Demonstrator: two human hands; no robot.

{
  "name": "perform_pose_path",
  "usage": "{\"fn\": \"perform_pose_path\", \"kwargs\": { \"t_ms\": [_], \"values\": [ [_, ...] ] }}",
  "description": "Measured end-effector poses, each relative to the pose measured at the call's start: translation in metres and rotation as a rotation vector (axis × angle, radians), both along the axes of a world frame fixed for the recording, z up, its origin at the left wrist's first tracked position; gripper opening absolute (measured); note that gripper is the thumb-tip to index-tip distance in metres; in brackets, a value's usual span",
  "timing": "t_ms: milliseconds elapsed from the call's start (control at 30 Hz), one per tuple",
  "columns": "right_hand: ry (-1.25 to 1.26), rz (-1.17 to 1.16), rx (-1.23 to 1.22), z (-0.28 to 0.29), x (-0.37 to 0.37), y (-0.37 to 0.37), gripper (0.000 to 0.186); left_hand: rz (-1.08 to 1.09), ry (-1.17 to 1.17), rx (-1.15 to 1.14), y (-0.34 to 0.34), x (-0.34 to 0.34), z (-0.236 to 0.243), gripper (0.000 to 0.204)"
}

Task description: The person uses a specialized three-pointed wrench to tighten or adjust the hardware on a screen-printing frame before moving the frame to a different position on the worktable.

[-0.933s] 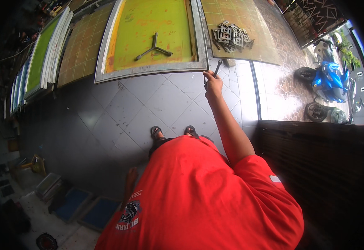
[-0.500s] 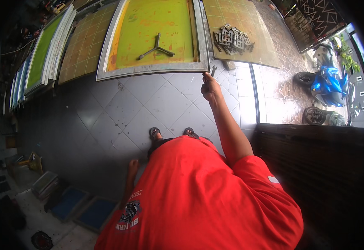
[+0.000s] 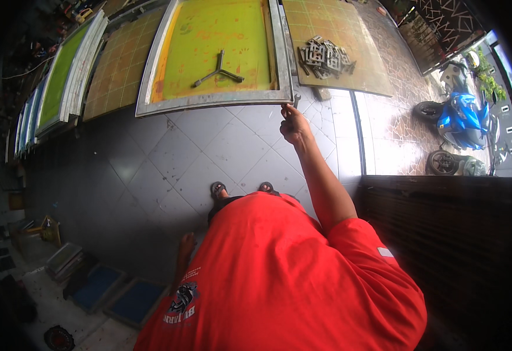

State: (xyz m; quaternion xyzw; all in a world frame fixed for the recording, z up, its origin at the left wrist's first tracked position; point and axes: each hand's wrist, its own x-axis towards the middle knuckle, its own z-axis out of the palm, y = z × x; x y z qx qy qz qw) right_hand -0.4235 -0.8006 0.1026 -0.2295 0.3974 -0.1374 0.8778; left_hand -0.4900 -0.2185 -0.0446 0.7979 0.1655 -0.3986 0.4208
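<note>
My right hand (image 3: 293,123) is closed around a metal wrench (image 3: 297,100) at the near right corner of a silver-framed screen (image 3: 284,93) with a yellow-green mesh. Its fingertips are at the underside of the frame's edge; whether they press on it I cannot tell. A three-armed socket wrench (image 3: 220,70) lies on the mesh. Metal clamp parts (image 3: 326,55) are piled on the tan board (image 3: 367,76) to the right. My left hand (image 3: 187,244) hangs low beside my body in shadow, its fingers too dim to read.
More screen frames (image 3: 83,52) and a tan grid board (image 3: 118,70) line the left. Grey tiled floor (image 3: 139,152) lies underfoot. A blue motorbike (image 3: 466,120) stands at the right beyond a dark panel (image 3: 431,228). Smaller blue screens (image 3: 95,286) rest at lower left.
My right hand has moved slightly down and left along the frame's corner, and the wrench shows less above it. My left hand has shifted slightly at my side.
</note>
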Motion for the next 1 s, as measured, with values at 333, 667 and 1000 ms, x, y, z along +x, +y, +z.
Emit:
{"fn": "perform_pose_path", "kwargs": {
  "t_ms": [333, 667, 1000],
  "values": [
    [-0.056, -0.105, -0.018, -0.012, 0.000, -0.010, 0.016, -0.158, -0.152, 0.073, -0.062, 0.018, 0.070, 0.031],
    [-0.034, -0.023, 0.069, -0.018, -0.006, -0.022, 0.012, -0.136, -0.101, 0.044, -0.024, 0.018, 0.018, 0.030],
    [-0.021, 0.100, -0.075, -0.040, -0.012, -0.026, 0.012, -0.191, -0.240, 0.069, -0.060, 0.024, 0.061, 0.027]
  ]
}}
